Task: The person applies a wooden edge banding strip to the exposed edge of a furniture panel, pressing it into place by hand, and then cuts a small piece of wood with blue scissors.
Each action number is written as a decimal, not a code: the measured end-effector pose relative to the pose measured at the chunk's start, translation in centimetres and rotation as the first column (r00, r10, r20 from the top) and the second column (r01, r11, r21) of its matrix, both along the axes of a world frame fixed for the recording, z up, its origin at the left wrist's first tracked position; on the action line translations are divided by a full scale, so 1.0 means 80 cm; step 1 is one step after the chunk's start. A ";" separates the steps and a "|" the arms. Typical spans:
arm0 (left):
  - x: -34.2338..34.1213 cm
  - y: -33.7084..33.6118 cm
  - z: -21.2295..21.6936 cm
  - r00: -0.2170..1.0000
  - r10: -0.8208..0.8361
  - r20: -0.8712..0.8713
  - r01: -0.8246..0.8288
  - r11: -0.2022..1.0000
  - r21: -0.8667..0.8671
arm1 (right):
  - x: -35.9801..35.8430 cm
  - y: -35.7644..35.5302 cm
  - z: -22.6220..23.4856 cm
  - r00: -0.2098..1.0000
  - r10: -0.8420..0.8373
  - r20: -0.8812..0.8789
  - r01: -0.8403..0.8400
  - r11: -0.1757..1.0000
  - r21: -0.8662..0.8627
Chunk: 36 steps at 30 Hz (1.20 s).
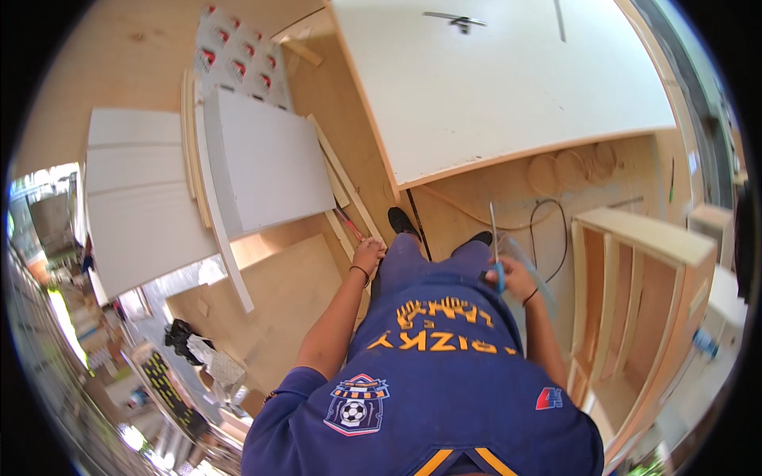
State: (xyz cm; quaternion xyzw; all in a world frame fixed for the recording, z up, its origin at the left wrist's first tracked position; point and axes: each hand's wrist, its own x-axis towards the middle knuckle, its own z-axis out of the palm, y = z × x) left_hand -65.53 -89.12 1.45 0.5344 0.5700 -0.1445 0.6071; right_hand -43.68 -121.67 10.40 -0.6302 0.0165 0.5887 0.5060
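My right hand [514, 279] is closed around the blue handles of a pair of scissors [498, 274], in front of my right thigh. Their blades point away from me. A strip of clear plastic [525, 252] hangs beside this hand; whether the fingers hold it too is unclear. My left hand [368, 256] is closed beside my left leg, its fingers curled. A slim red tool [349, 225] reaches from the fingers toward the wood strips [343, 178]; its exact kind does not show, and the grip is partly hidden.
A large white-topped table [508, 87] stands ahead, with a dark metal fitting [462, 22] on it. Left are a grey-white box [270, 159] and white panels [143, 206]. A wooden frame cabinet [635, 293] stands right. Hose coils [571, 165] and a black cable [565, 230] lie on the floor.
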 end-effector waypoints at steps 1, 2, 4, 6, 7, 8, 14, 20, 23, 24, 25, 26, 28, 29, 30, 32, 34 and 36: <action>-0.003 0.003 -0.016 1.000 0.023 0.018 -0.023 1.000 0.002 | -0.015 0.007 -0.021 0.993 0.081 0.087 -0.079 0.997 -0.026; -0.009 0.003 -0.036 0.998 0.052 0.029 -0.052 0.999 0.000 | -0.023 0.012 -0.040 0.971 0.170 0.165 -0.163 0.985 -0.058; -0.008 0.013 -0.085 0.999 0.040 0.032 -0.042 0.998 0.050 | -0.013 0.043 -0.068 0.906 0.364 0.218 -0.338 0.930 -0.146; -0.012 0.012 -0.125 0.999 -0.048 -0.024 0.050 0.993 0.106 | -0.002 0.078 -0.103 0.892 0.431 0.136 -0.413 0.899 -0.142; -0.008 0.011 -0.145 0.989 -0.119 -0.092 0.134 0.976 0.173 | 0.007 0.086 -0.131 0.856 0.509 0.097 -0.496 0.859 -0.130; 0.008 0.017 -0.168 0.969 -0.181 -0.166 0.217 0.947 0.238 | 0.026 0.096 -0.172 0.809 0.584 0.065 -0.576 0.810 -0.109; 0.065 0.012 -0.377 0.996 0.088 0.015 -0.073 0.713 0.697 | 0.112 0.196 -0.363 0.669 0.723 -0.172 -0.740 0.670 -0.065; 0.095 0.013 -0.446 0.973 0.199 0.118 -0.231 0.879 0.418 | 0.156 0.290 -0.481 0.418 0.908 0.018 -0.907 0.418 -0.045; 0.100 0.002 -0.448 0.869 0.436 0.235 -0.483 0.850 0.209 | 0.152 0.331 -0.486 0.278 0.957 0.089 -0.953 0.286 -0.100; 0.099 0.001 -0.448 0.857 0.453 0.245 -0.498 0.851 0.169 | 0.149 0.344 -0.487 0.254 0.964 0.078 -0.960 0.261 -0.105; 0.098 0.001 -0.449 0.845 0.468 0.260 -0.511 0.850 0.130 | 0.147 0.355 -0.490 0.231 0.970 0.071 -0.965 0.237 -0.112; 0.098 0.001 -0.450 0.831 0.482 0.276 -0.522 0.848 0.092 | 0.145 0.363 -0.498 0.224 0.972 0.071 -0.969 0.230 -0.088; 0.096 0.003 -0.448 0.817 0.497 0.292 -0.535 0.842 0.064 | 0.140 0.386 -0.503 0.183 0.983 0.016 -0.979 0.183 -0.085; 0.096 0.003 -0.447 0.804 0.506 0.313 -0.548 0.834 0.058 | 0.133 0.403 -0.495 0.154 0.988 0.005 -0.984 0.153 -0.088; 0.095 0.003 -0.444 0.802 0.508 0.314 -0.546 0.837 0.041 | 0.120 0.420 -0.487 0.168 0.985 -0.041 -0.980 0.162 -0.114; 0.091 0.006 -0.444 0.812 0.501 0.299 -0.523 0.852 -0.007 | 0.110 0.429 -0.495 0.186 0.982 -0.043 -0.979 0.182 -0.093; 0.093 0.008 -0.444 0.757 0.568 0.323 -0.573 0.815 -0.089 | 0.104 0.436 -0.497 0.199 0.978 -0.057 -0.978 0.194 -0.081; 0.094 0.009 -0.444 0.721 0.604 0.341 -0.597 0.791 -0.138 | 0.101 0.442 -0.498 0.207 0.975 -0.082 -0.976 0.201 -0.081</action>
